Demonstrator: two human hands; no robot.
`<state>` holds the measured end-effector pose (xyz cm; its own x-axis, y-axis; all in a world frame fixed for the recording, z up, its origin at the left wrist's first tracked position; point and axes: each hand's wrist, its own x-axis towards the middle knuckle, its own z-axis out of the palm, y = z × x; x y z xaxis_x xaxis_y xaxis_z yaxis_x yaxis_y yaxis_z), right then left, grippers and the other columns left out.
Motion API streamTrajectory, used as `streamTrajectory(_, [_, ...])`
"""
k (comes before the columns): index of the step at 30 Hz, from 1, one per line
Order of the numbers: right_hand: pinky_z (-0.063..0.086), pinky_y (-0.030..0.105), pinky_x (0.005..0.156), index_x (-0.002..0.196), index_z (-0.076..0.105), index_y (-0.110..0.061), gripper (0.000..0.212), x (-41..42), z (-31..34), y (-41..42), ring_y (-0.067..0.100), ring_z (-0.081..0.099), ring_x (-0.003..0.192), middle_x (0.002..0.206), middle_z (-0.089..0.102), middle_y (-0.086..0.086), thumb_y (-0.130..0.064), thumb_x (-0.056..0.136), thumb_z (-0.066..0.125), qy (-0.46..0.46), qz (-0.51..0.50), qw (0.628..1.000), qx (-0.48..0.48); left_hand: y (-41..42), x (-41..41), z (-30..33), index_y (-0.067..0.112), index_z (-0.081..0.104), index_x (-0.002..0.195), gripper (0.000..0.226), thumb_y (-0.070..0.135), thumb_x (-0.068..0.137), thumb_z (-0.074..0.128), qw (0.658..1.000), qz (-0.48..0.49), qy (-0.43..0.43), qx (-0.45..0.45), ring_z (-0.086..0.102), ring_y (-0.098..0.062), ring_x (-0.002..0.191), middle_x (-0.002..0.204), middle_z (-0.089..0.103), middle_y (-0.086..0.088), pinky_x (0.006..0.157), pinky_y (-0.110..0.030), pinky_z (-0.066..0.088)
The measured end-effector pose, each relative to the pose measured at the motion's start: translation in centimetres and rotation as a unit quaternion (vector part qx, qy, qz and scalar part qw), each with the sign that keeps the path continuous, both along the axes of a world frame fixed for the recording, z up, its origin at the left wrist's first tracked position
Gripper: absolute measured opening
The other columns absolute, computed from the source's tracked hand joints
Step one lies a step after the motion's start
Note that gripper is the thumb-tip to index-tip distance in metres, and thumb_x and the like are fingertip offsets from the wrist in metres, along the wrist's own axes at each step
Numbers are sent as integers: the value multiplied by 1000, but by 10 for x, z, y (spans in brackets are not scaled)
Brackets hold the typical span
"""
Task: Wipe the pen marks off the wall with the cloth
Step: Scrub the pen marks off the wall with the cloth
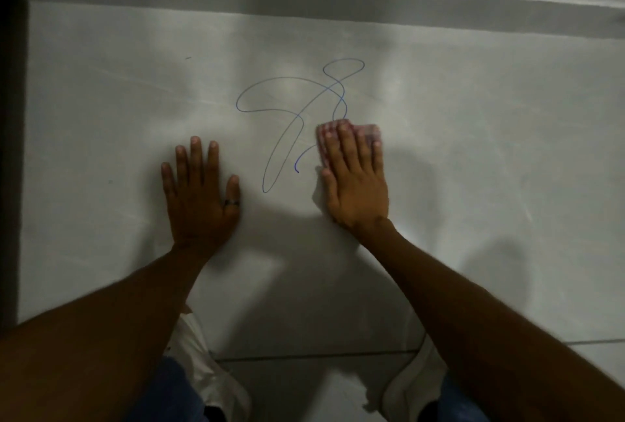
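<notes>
the pen marks point(297, 107) are thin blue loops scrawled on the pale wall point(473, 117), their longest loop slanting from lower left to upper right. the cloth point(368, 132), seemingly pink-checked in the dim light, lies flat over the scribble's right edge under the right hand point(355, 178), fingers extended and close together. the left hand point(199, 191) presses flat beside the marks, fingers slightly spread, 1 ring point(232, 202) on the thumb.

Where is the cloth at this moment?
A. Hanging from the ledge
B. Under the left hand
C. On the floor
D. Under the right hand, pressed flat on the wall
D: the pink cloth lies under the right hand beside the blue pen marks; the left hand is bare.
</notes>
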<state>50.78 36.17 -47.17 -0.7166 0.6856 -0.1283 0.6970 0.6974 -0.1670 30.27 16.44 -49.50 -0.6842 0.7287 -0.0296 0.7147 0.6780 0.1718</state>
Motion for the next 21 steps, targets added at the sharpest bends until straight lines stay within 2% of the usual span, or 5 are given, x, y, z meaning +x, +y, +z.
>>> streamTrajectory(2, [13,59,136,172,15,-22,65,-9,-1,5,28,8,170,183,11,7,-43,111,25,10,31,999,-6,1,0,-1,22,20,173,72,54,109,30,1000,-1,4,1,15,-38,168,181,18,-13,135,-62,11])
streamTrajectory(5, [6,57,138,172,9,-22,66,-24,3,14,26,4,170,183,6,7,-42,112,26,12,-50,999,-14,-1,-1,-2,22,20,173,72,55,109,29,1000,0,5,4,15,-38,168,181,18,-13,136,-61,11])
streamTrajectory(8, [8,57,138,172,12,-23,65,-36,1,18,25,4,170,183,7,5,-42,112,26,5,-15,1000,-5,0,1,-2,22,21,173,72,54,109,30,1000,0,11,11,16,-38,167,181,20,-14,136,-60,11])
streamTrajectory(11, [4,56,138,172,9,-23,65,-47,4,25,23,3,170,183,5,5,-43,112,24,13,-63,998,-13,-1,1,-3,22,22,172,71,53,109,31,1000,1,17,13,17,-38,167,181,21,-13,136,-60,11])
streamTrajectory(21, [7,58,138,172,9,-24,64,-65,1,62,25,2,170,183,6,5,-41,113,26,3,7,1000,-5,-2,1,-8,20,24,172,72,54,109,31,1000,-1,26,15,17,-37,168,181,21,-14,136,-59,11])
